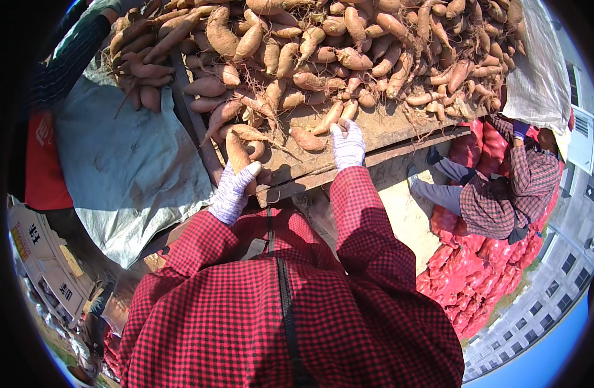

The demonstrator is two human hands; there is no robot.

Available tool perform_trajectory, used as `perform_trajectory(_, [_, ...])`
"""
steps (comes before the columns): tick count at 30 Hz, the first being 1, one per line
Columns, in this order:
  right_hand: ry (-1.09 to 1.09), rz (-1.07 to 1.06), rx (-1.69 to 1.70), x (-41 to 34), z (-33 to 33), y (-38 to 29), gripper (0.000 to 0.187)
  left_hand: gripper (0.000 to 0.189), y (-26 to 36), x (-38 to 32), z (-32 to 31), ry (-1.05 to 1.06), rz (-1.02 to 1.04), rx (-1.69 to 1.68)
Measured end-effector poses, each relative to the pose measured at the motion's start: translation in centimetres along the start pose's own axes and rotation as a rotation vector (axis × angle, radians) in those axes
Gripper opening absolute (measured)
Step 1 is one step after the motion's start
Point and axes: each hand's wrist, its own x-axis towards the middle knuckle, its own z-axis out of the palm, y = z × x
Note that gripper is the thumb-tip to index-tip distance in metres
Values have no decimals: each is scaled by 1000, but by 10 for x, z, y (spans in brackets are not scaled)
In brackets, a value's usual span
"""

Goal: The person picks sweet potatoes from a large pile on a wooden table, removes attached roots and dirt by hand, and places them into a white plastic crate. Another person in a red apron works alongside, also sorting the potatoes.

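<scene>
My left hand (231, 194), in a white-and-purple knit glove with bare fingertips, is closed around a curved sweet potato (237, 154) at the near left corner of the wooden table (302, 165). Farther right, my right hand (349, 145), gloved the same way, has its fingertips on the near end of a small sweet potato (349, 110). Just left of those fingers lie a slim sweet potato (329, 119) and a short, thick one (307, 139). Beyond both hands rises a big heap of rooty sweet potatoes (321, 53).
A pale woven sheet (127, 160) drapes the left side, below another person's dark sleeve (71, 68). At right, a person in a checked jacket (505, 199) sits among filled red mesh sacks (471, 276). A second sheet (537, 72) hangs at the heap's right. A vehicle (49, 262) stands lower left.
</scene>
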Motion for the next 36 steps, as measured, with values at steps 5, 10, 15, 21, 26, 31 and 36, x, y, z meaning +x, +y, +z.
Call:
perform_trajectory(5, [144, -118, -882, 14, 24, -34, 50, 73, 2, -13, -6, -11, 15, 92])
perform_trajectory(10, [-291, -355, -792, 20, 25, -24, 30, 59, 3, -20, 1, -34, 0, 7])
perform_trajectory(15, [67, -756, -750, 23, 49, -75, 61, 62, 1, -19, -2, 12, 5, -21])
perform_trajectory(21, [-13, -821, -849, 19, 51, -62, 41, 63, 4, -20, -5, 22, 13, -83])
perform_trajectory(26, [-226, -916, -1037, 13, 5, -27, 22, 62, 0, -21, -16, 32, 47, -8])
perform_trajectory(31, [-1, -968, -760, 13, 13, -43, 20, 60, 5, -21, -16, 111, 35, -31])
perform_trajectory(36, [-153, -965, -1363, 21, 74, -66, 40, 60, 2, -20, -20, 125, 25, -38])
